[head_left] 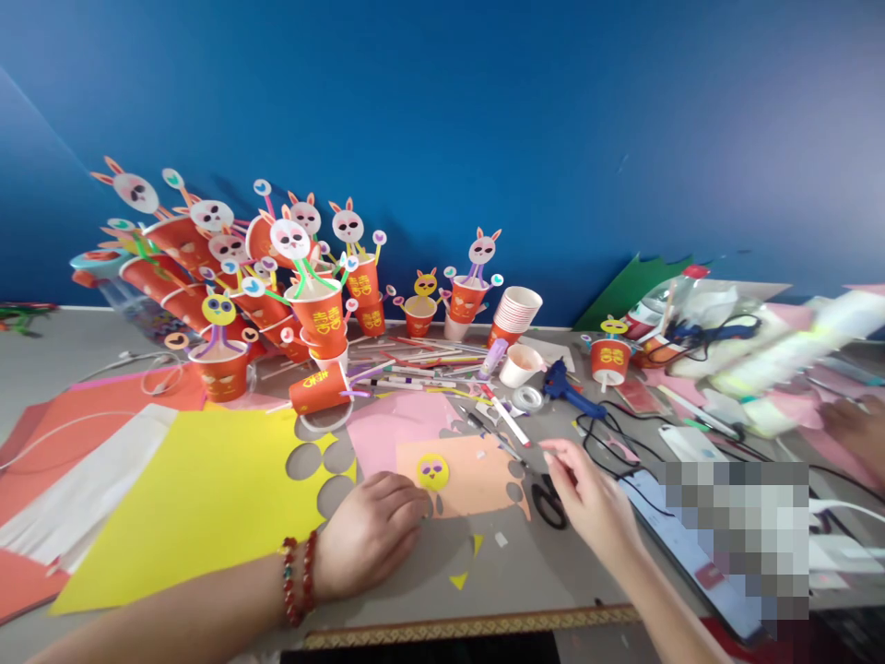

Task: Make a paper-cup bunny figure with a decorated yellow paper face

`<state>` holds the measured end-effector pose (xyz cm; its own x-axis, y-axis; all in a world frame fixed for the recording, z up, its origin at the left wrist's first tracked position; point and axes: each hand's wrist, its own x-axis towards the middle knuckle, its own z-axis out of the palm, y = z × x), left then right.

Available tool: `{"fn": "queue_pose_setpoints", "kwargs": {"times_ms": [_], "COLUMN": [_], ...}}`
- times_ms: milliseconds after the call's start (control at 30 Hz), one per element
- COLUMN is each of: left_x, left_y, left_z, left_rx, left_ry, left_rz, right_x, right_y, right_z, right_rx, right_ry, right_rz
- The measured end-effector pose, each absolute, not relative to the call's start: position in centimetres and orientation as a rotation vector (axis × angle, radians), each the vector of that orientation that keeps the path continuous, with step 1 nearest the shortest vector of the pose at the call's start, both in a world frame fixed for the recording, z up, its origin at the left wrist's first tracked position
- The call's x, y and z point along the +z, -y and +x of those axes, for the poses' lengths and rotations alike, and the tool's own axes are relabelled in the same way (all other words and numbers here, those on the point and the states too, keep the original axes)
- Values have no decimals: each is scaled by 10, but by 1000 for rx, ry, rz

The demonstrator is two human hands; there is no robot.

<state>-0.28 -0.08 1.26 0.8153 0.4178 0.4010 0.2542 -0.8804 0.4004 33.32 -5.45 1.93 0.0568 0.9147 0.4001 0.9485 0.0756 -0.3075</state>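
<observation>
My left hand (pixel 377 535), with red bead bracelets (pixel 299 581) on the wrist, rests on the grey table at the left edge of a peach paper sheet (pixel 477 461). Its fingers are curled and pressed together; whatever they hold, if anything, is hidden. Just beyond the fingertips, a round yellow paper face (pixel 432 472) with purple eyes lies on the sheet. My right hand (pixel 591 503) hovers by the black scissors (pixel 549 505), fingers loosely bent and apart, nothing visible in them. A red-and-white marker (pixel 508 420) lies just beyond it.
Yellow sheet (pixel 200 489) with round holes lies left, beside red paper (pixel 103 392). Behind stand several red cups with rabbit faces (pixel 318 314) and stacked cups (pixel 515 314). A blue glue gun (pixel 571 392), cables and a phone (pixel 691 535) lie right. Another person's hand (pixel 857 433) shows at the far right.
</observation>
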Motion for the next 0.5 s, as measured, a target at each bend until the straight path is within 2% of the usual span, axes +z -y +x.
{"fn": "queue_pose_setpoints", "kwargs": {"times_ms": [500], "left_x": [15], "left_y": [2], "left_z": [-3], "left_rx": [886], "left_ry": [-501], "left_rz": [2487], "right_x": [16], "right_y": [66], "right_z": [352], "right_rx": [-176], "right_ry": [1777], "right_rz": [-1857]}}
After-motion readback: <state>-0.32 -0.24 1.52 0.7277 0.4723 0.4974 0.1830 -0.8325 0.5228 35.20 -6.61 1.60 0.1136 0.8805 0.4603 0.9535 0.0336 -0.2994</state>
